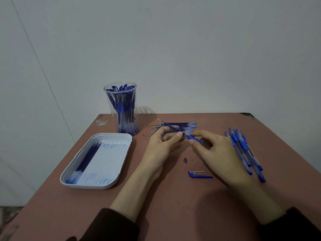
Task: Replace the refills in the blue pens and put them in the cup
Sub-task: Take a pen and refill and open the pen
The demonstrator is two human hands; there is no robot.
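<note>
- On reddish-brown surface [173, 197], left of the fingers: white plastic tray [104, 135].
- Beyond left fingers [177, 134]: clear plastic cup [111, 101], upright, packed with blue pens [126, 108].
- Thin blue refill [169, 126] pinched by left fingers; blue-gripped clear pen barrel [195, 139] pinched by right fingers [199, 133].

My reddish-brown table [156, 214] carries a clear plastic cup [108, 96] packed with blue pens [124, 108] at its far left, and nearer me a white tray [111, 136] holding dark refills [86, 157]. A row of refills [180, 125] lies just right of the cup. Loose blue pens [246, 150] lie along the right side, and a pen cap [199, 175] and a small metal tip [185, 160] lie in the middle.
</note>
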